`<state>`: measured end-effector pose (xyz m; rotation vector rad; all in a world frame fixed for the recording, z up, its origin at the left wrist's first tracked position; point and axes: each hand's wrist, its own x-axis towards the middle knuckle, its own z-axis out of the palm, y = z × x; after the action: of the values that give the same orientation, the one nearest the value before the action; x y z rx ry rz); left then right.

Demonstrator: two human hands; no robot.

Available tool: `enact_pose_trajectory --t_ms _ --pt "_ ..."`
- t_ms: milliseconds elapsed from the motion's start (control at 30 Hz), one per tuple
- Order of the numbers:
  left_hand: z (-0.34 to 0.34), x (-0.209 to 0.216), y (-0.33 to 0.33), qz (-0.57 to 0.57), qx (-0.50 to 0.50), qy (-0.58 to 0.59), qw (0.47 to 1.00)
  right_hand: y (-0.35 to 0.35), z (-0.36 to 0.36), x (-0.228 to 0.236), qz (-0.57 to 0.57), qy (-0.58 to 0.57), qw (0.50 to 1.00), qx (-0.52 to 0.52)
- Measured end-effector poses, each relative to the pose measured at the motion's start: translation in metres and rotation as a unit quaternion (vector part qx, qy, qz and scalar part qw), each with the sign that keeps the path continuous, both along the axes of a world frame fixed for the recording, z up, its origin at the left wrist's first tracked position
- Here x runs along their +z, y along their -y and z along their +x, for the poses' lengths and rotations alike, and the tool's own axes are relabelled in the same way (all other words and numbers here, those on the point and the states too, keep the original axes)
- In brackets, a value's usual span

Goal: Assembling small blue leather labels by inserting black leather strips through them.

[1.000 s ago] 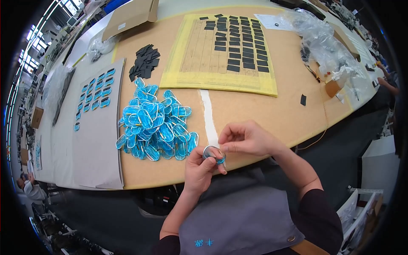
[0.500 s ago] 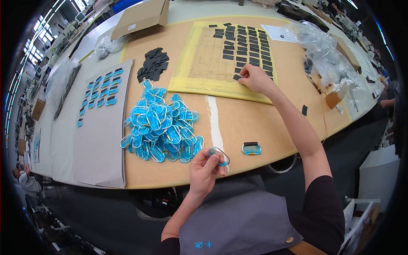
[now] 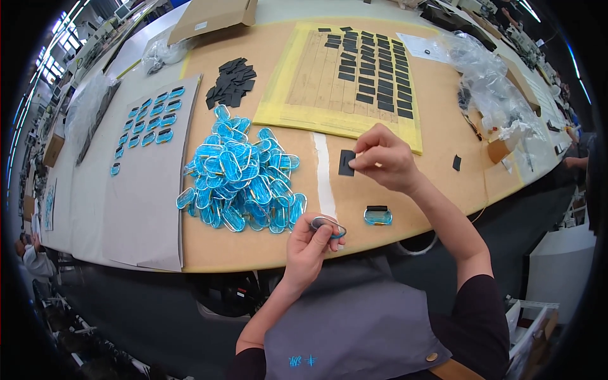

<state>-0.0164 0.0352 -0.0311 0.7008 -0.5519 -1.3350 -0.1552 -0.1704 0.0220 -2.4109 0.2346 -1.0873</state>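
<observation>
My left hand (image 3: 304, 250) pinches an oval metal ring (image 3: 337, 227) with some blue on it, near the table's front edge. My right hand (image 3: 387, 161) holds a small black rectangular patch (image 3: 346, 164) by its edge, with a short slit or mark on its face. A finished-looking blue oval ring (image 3: 378, 216) with a black strip wrapped over its top bar lies right of my left hand. On the left is a heap of blue-wrapped oval rings (image 3: 234, 168). Beyond my right hand, a yellow-edged board (image 3: 269, 114) carries rows of black patches (image 3: 384, 82).
A grey sheet (image 3: 149, 209) at left bears rows of blue rings with black strips. Loose black patches (image 3: 231, 82) lie piled beyond the heap. Clear plastic bags (image 3: 484, 76) and an orange-brown container (image 3: 498, 151) stand at right; a cardboard box (image 3: 215, 18) sits far back.
My right hand has lifted a black patch off the board's near edge and brought it closer, toward my left hand. My left hand still holds the oval ring, nearly in place.
</observation>
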Motion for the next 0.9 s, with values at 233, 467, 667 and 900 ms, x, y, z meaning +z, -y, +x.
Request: enact_pose_trajectory --t_ms 233,467,667,900 --pt "0.001 0.005 0.001 0.0 0.008 0.044 0.999 -0.053 -0.003 -0.001 0.216 0.014 0.975 0.047" --pt "0.007 0.007 0.001 -0.011 -0.044 0.052 0.998 -0.061 -0.006 0.014 0.608 -0.171 0.768 0.103" --pt "0.014 0.011 -0.001 -0.003 -0.105 0.129 0.986 -0.048 -0.006 0.017 0.638 -0.287 0.7 0.142" --pt "0.019 0.016 0.0 0.008 -0.131 0.192 0.973 -0.042 -0.004 0.012 0.653 -0.32 0.663 0.178"
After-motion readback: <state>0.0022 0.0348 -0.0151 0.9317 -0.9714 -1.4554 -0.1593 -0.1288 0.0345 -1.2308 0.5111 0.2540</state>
